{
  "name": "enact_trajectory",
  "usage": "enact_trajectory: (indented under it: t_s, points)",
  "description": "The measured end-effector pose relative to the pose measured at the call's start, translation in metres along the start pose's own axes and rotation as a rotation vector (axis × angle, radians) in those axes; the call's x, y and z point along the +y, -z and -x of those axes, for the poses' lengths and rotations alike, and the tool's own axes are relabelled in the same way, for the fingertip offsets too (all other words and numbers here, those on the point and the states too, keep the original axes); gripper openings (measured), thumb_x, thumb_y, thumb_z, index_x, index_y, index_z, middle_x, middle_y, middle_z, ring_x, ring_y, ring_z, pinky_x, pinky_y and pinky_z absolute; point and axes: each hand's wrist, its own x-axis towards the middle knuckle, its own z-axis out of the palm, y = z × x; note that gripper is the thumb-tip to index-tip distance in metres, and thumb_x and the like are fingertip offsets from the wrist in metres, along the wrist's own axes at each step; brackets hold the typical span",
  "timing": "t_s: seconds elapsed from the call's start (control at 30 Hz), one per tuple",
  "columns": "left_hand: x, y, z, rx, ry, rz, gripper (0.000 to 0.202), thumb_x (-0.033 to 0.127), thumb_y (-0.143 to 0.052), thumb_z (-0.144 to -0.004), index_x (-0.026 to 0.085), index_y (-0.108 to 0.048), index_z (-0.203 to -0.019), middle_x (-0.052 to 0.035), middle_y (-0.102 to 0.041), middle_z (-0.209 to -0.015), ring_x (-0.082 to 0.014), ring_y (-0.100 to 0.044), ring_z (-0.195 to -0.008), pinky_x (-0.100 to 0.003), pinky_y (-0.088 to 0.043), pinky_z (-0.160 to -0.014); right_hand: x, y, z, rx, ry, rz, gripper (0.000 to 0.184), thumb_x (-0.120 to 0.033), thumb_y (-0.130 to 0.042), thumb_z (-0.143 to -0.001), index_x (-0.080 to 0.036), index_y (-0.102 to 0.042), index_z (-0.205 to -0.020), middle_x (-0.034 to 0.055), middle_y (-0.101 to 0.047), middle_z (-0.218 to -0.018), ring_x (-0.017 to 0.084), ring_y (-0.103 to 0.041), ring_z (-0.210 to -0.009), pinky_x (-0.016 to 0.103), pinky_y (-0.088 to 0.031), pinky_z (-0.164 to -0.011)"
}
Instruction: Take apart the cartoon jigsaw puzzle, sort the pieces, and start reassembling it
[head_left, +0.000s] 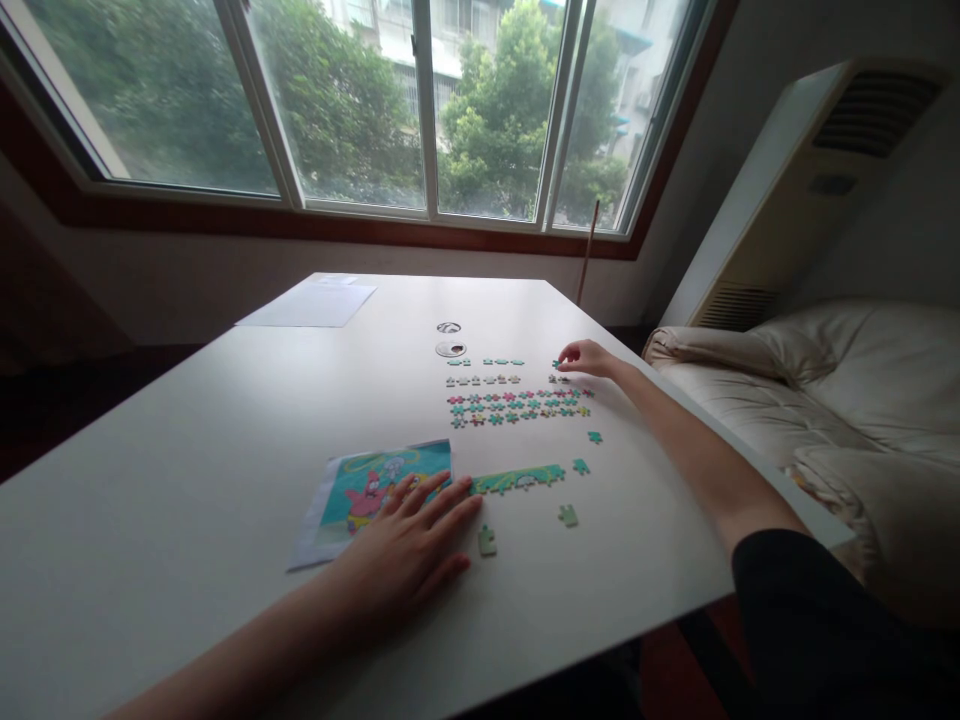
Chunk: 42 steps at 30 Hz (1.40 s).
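Observation:
My left hand [409, 545] lies flat with fingers spread on the corner of a colourful cartoon reference picture [360, 495] on the white table [187, 450]. Just right of its fingertips runs a joined strip of green puzzle pieces [517, 479], with loose pieces [487, 541] near it. My right hand [585, 358] reaches far across the table, fingers pinched at a small piece at the right end of sorted rows of puzzle pieces [514, 405]. What the pinch holds is too small to name.
A white sheet of paper [311, 303] lies at the table's far left. Two round discs [450, 348] sit beyond the piece rows. A cream sofa with cushions [847, 400] stands right of the table, a window [360, 100] behind it.

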Motion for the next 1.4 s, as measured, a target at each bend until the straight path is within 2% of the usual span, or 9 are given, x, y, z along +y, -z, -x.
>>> enact_trajectory:
  t_s: [0.13,0.2,0.33,0.47,0.73,1.1,1.27,1.4]
  points:
    - [0.002,0.001,0.0,0.009,0.003,0.006,0.047,0.044,-0.028,-0.089,0.027,-0.027,-0.133,-0.0037,-0.029,-0.138,-0.0315,-0.028,-0.123,-0.054,-0.023,-0.097,-0.016,-0.001,0.039,0.01,0.084,-0.058,0.039,-0.045,-0.064,-0.06,-0.013,-0.061,-0.082,-0.0017,-0.049,-0.061,0.008,-0.04,-0.055,0.021,-0.032,-0.051]
    - [0.002,0.001,0.0,0.016,0.004,0.008,0.047,0.044,-0.028,-0.089,0.028,-0.027,-0.133,-0.0035,-0.03,-0.138,-0.0315,-0.028,-0.123,-0.053,-0.023,-0.097,-0.026,-0.008,0.067,-0.038,0.156,-0.183,0.04,-0.046,-0.064,-0.061,-0.012,-0.06,-0.082,-0.0028,-0.046,-0.059,0.007,-0.037,-0.052,0.02,-0.03,-0.048]
    - [0.0,-0.003,-0.001,0.007,0.006,0.001,0.048,0.044,-0.028,-0.089,0.028,-0.026,-0.134,-0.003,-0.028,-0.139,-0.0316,-0.028,-0.123,-0.053,-0.023,-0.098,-0.047,-0.025,0.125,-0.158,0.202,-0.317,0.035,-0.043,-0.065,-0.064,-0.012,-0.059,-0.08,-0.0044,-0.04,-0.056,0.006,-0.035,-0.051,0.02,-0.029,-0.047]
    - [0.0,-0.004,-0.001,0.007,0.009,-0.009,0.047,0.044,-0.028,-0.089,0.028,-0.027,-0.133,-0.0033,-0.029,-0.138,-0.0317,-0.028,-0.123,-0.053,-0.024,-0.097,-0.059,-0.038,0.155,-0.205,0.248,-0.34,0.031,-0.04,-0.066,-0.065,-0.013,-0.06,-0.079,-0.0047,-0.037,-0.057,0.006,-0.033,-0.052,0.019,-0.027,-0.046]
    - [0.0,-0.006,-0.002,0.007,0.005,-0.037,0.047,0.045,-0.028,-0.089,0.029,-0.026,-0.133,-0.0028,-0.029,-0.139,-0.0311,-0.028,-0.123,-0.053,-0.024,-0.097,-0.066,-0.038,0.156,-0.227,0.305,-0.233,0.029,-0.039,-0.065,-0.066,-0.013,-0.062,-0.079,-0.0045,-0.036,-0.058,0.006,-0.032,-0.051,0.019,-0.027,-0.045]
    - [-0.001,-0.007,0.0,0.026,0.008,-0.024,0.047,0.045,-0.028,-0.088,0.029,-0.027,-0.133,-0.0024,-0.03,-0.138,-0.0311,-0.029,-0.122,-0.052,-0.024,-0.098,-0.068,-0.038,0.155,-0.267,0.31,-0.156,0.031,-0.043,-0.062,-0.068,-0.014,-0.063,-0.081,-0.0036,-0.04,-0.057,0.006,-0.036,-0.051,0.018,-0.029,-0.045]
    - [-0.002,-0.009,-0.001,0.022,0.002,-0.031,0.048,0.045,-0.028,-0.089,0.03,-0.024,-0.134,-0.002,-0.028,-0.139,-0.0313,-0.028,-0.123,-0.053,-0.023,-0.098,-0.064,-0.03,0.155,-0.207,0.312,-0.151,0.03,-0.042,-0.063,-0.067,-0.015,-0.063,-0.08,-0.003,-0.04,-0.06,0.007,-0.036,-0.054,0.019,-0.029,-0.048]
    - [-0.001,-0.009,0.0,0.018,0.005,-0.039,0.048,0.045,-0.028,-0.088,0.029,-0.025,-0.134,-0.0026,-0.029,-0.139,-0.0315,-0.028,-0.123,-0.053,-0.024,-0.097,-0.043,-0.015,0.149,-0.119,0.232,-0.175,0.032,-0.042,-0.064,-0.066,-0.014,-0.063,-0.08,-0.0037,-0.039,-0.058,0.007,-0.033,-0.053,0.02,-0.028,-0.05]
